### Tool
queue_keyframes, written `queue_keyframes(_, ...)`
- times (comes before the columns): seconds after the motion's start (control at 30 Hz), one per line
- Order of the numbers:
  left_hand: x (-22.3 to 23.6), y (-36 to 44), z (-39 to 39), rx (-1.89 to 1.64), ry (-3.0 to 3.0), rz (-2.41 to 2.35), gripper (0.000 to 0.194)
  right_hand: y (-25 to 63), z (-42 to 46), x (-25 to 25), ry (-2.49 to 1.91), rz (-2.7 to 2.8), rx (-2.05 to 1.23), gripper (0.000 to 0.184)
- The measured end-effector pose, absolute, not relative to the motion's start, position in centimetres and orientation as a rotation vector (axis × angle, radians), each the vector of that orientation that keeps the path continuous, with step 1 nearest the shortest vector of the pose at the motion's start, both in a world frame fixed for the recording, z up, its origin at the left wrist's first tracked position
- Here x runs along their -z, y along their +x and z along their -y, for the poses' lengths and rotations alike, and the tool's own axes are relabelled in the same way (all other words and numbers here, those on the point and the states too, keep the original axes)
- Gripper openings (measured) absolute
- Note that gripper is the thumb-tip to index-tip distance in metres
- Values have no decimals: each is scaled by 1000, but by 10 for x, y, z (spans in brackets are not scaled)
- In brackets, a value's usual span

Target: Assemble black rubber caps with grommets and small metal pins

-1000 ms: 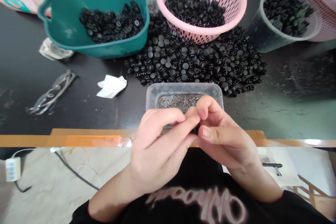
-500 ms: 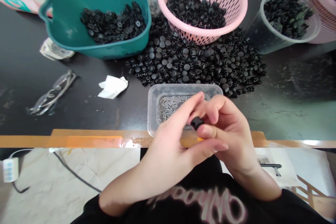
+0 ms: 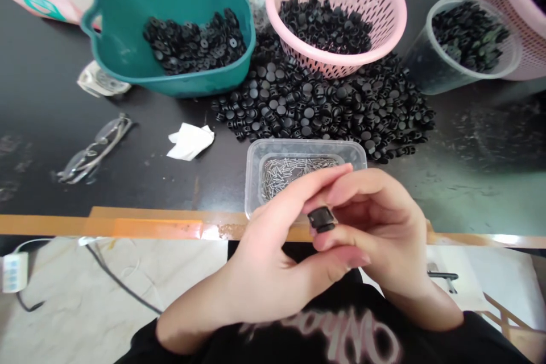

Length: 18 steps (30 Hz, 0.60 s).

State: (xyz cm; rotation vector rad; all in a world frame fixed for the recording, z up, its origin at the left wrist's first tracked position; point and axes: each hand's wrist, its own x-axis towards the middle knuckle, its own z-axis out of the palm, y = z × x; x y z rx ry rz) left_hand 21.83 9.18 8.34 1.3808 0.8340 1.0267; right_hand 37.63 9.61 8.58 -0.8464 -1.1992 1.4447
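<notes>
A small black plastic cord lock (image 3: pixel 321 219) is pinched between the thumb and fingers of my right hand (image 3: pixel 375 227), just over the table's front edge. Around it curves my left hand (image 3: pixel 281 256), its thumb and index finger stretched apart. The left hand's other fingers are mostly hidden, and whether they touch the cord lock I cannot tell. Partly covered by both hands is a clear plastic box (image 3: pixel 251 182) holding many small metal springs (image 3: pixel 284 173). Behind it spreads a heap of black cord locks (image 3: pixel 307 108).
At the back stand a green basin (image 3: pixel 170 82), a pink basket (image 3: pixel 336 60) and a clear tub (image 3: pixel 430 62), each with black plastic parts. Eyeglasses (image 3: pixel 96 151), a crumpled white tissue (image 3: pixel 190 141) and a whitish object (image 3: pixel 102 81) lie left. Brown tape (image 3: pixel 149 227) runs along the table edge.
Both hands first worked closely together with the part mostly covered. My left hand then spread its thumb and index finger, and the cord lock has turned and shows more fully in my right fingers.
</notes>
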Motion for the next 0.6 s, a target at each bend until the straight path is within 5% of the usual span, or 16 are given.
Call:
queue_keyframes(0.13, -82, 202, -100, -977, 1571, -905, 72, 389, -111, -87, -892, 1492, -1260, 29)
queue_keyframes(0.33, -95, 154, -177, -1279, 2056, -1356, 52, 405, -173, -91, -1111, 1765, -834, 25)
queue_keyframes(0.5, -98, 111, -291, -599, 2180, -1855, 38, 400, -254, -91, -1286, 2087, -533, 4)
queue_keyframes(0.6, -83, 95, -345, -339, 2108, -1861, 25, 399, -304, -92, -1460, 2109, -311, 11)
